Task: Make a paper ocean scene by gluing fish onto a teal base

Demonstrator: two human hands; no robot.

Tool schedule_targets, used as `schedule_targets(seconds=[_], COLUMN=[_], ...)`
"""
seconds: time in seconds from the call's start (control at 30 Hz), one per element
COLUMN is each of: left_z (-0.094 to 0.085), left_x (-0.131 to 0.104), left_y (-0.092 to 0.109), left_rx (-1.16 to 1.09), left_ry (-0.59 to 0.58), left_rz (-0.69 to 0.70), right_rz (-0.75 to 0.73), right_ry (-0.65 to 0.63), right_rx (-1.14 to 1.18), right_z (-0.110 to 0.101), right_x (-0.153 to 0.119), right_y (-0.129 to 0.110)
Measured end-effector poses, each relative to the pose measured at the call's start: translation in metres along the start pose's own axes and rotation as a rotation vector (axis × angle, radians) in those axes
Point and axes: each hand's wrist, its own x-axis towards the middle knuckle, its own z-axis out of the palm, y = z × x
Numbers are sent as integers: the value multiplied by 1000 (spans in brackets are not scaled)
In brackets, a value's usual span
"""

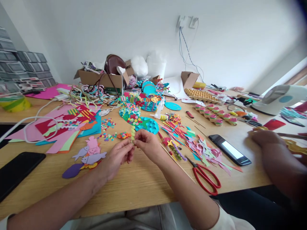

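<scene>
A pale green wavy strip (133, 129) stands upright between my two hands, its lower end pinched in the fingertips. My left hand (121, 152) closes on it from the left, and my right hand (147, 144) meets it from the right with bent fingers. Just beyond the fingers lie an orange paper fish (124, 135) and a turquoise piece of egg carton (150, 125). Behind them sits a decorated turquoise carton piece (129, 111) with dots and paper fish. Purple and pink foam fish (93, 158) are left of my left hand.
Red-handled scissors (207, 179), paper scraps (207, 150) and a phone (230, 149) lie to the right. A glue bottle (160, 110) stands at the centre. Another person's arm (275, 156) reaches in from the right. A black phone (21, 171) lies at the left.
</scene>
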Motion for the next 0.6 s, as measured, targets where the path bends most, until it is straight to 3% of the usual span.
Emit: schedule_targets(seconds=[0.2,0.33,0.6], left_z=[-3,-2,-3], left_x=[0,2,2], left_y=[1,0,-1], left_rx=[111,249,265], left_ry=[23,57,25], left_rz=[51,96,136], right_rz=[-43,20,27], right_ry=[-6,-63,9], right_rx=[-23,-5,86], right_z=[3,2,5], right_x=[-5,-7,-5], right_y=[-2,-9,-3])
